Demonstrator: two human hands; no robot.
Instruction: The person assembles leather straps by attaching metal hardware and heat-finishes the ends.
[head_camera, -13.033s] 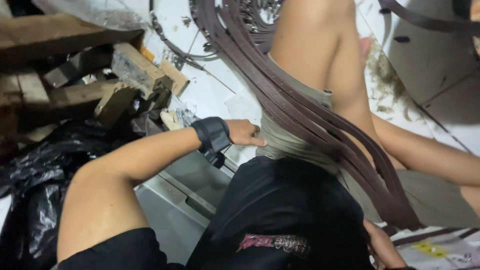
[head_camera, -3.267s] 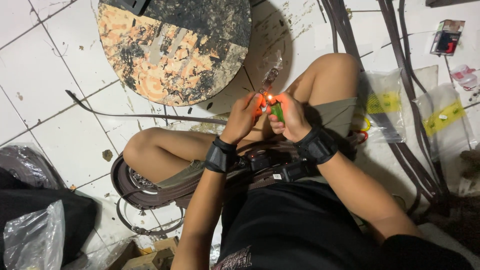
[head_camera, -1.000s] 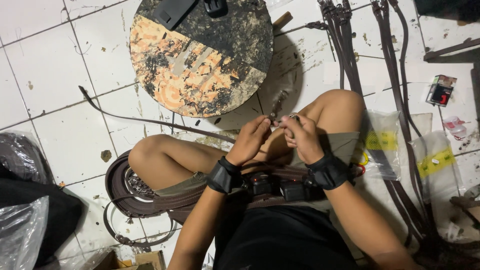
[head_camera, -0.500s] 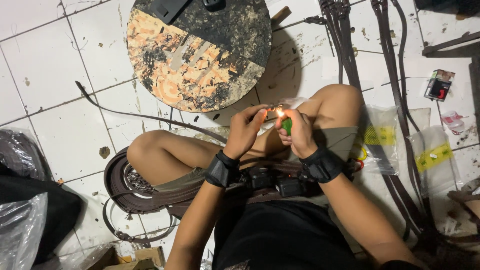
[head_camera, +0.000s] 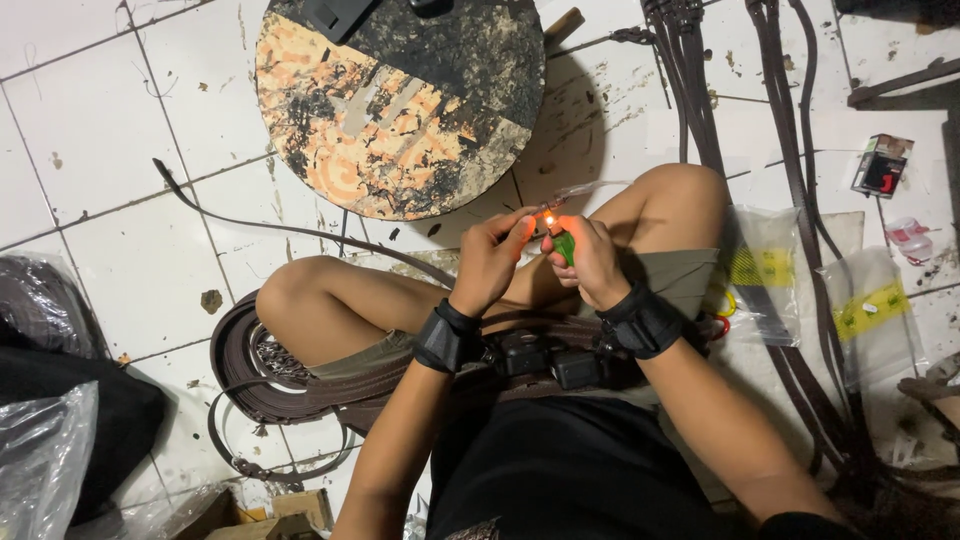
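I sit cross-legged on a white tiled floor. My right hand (head_camera: 592, 262) grips a green lighter (head_camera: 565, 246) with a small flame lit at its top. My left hand (head_camera: 492, 258) pinches something small right at the flame; it is too small to tell what it is. Both hands are held together above my knees, and each wrist wears a black band. Dark brown straps with black buckles (head_camera: 545, 357) lie across my lap.
A round, stained wooden block (head_camera: 400, 100) stands just beyond my hands. Coiled brown straps (head_camera: 255, 370) lie by my left knee, long straps (head_camera: 800, 220) run along the right. Clear plastic bags (head_camera: 860, 310) and a small box (head_camera: 880, 165) lie right; black bags (head_camera: 50, 400) left.
The view has shifted slightly. Half a second ago the lighter's flame was lit between my hands as now; a second ago no flame showed.
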